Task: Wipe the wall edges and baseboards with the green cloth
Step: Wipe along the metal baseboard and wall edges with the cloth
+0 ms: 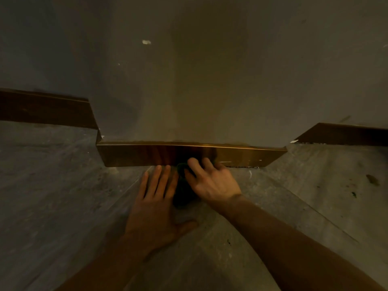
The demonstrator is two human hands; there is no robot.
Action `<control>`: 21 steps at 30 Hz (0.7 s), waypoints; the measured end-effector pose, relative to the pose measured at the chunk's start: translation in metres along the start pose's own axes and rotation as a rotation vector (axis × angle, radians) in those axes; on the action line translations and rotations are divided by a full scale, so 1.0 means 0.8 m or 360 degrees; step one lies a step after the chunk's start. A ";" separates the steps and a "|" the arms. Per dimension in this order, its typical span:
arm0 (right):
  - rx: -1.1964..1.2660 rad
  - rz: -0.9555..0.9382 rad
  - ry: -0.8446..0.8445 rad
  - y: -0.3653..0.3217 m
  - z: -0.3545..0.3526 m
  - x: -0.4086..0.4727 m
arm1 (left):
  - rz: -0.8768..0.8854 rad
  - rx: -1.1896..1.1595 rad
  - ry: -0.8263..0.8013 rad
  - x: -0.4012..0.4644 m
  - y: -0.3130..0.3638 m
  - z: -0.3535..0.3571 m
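Note:
A dark green cloth (183, 190) lies bunched on the floor against the foot of a glossy brown baseboard (134, 154). My right hand (212, 181) grips the cloth, its fingers curled over the top and touching the baseboard's lower edge. My left hand (155, 204) rests flat on the floor just left of the cloth, fingers straight and pointing at the baseboard. Much of the cloth is hidden under my right hand. The light is dim.
The grey wall (189, 80) juts forward here, with baseboard sections set back at the left (44, 110) and right (344, 134). The grey floor (63, 196) carries dark spots at the right (372, 179). A white chip (146, 42) marks the wall.

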State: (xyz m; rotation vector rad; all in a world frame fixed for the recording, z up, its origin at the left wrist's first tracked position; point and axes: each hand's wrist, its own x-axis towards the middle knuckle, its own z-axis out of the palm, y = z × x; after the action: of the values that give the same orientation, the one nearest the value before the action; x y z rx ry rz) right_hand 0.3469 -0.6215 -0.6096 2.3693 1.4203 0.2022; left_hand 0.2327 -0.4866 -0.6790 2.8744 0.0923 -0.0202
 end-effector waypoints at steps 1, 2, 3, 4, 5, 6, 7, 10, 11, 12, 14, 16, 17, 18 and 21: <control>-0.0009 -0.0004 0.0006 0.001 0.003 0.001 | -0.0002 -0.0007 0.0003 0.000 0.000 0.000; -0.0015 -0.0001 0.0009 0.002 0.007 0.001 | -0.0001 -0.0009 0.0001 0.000 0.001 0.000; -0.0022 0.0004 0.0014 0.004 0.009 0.001 | 0.0002 -0.0011 0.0000 0.000 0.002 0.001; -0.0026 0.0009 0.0021 0.005 0.011 0.001 | 0.0006 -0.0016 0.0002 0.001 0.002 0.001; -0.0026 0.0012 0.0027 0.005 0.013 0.000 | 0.0008 -0.0025 0.0004 0.001 0.001 0.001; -0.0025 0.0011 0.0033 0.007 0.014 0.000 | 0.0008 -0.0028 0.0002 0.002 0.001 0.000; -0.0026 0.0010 0.0038 0.008 0.014 -0.001 | 0.0006 -0.0028 -0.0003 0.002 0.001 0.000; -0.0046 0.0019 0.0049 0.011 0.011 -0.003 | -0.0002 -0.0034 -0.0025 0.002 0.002 -0.001; -0.0056 0.0029 0.0052 0.013 0.009 -0.005 | -0.0005 -0.0027 -0.0037 0.002 0.003 -0.002; -0.0062 0.0039 0.0053 0.016 0.009 -0.008 | -0.0005 -0.0018 -0.0046 0.002 0.003 -0.002; -0.0055 0.0056 0.0044 0.021 0.008 -0.016 | 0.0001 -0.0008 -0.0053 0.003 0.002 -0.003; -0.0070 0.0084 0.0019 0.028 0.006 -0.024 | 0.0003 -0.0002 -0.0058 0.003 0.000 -0.004; -0.0093 0.0105 0.0019 0.031 0.005 -0.027 | 0.0001 0.0002 -0.0063 0.002 0.000 -0.004; -0.0109 0.0120 0.0019 0.033 0.005 -0.030 | -0.0003 0.0010 -0.0068 0.002 0.000 -0.004; -0.0106 0.0124 0.0016 0.035 0.007 -0.033 | -0.0013 0.0031 -0.0075 0.002 0.002 -0.002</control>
State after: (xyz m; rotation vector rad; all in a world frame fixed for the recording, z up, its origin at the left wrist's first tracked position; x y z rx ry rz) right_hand 0.3587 -0.6581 -0.6020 2.3745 1.3062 0.2780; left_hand 0.2347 -0.4873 -0.6769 2.8912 0.0948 -0.0911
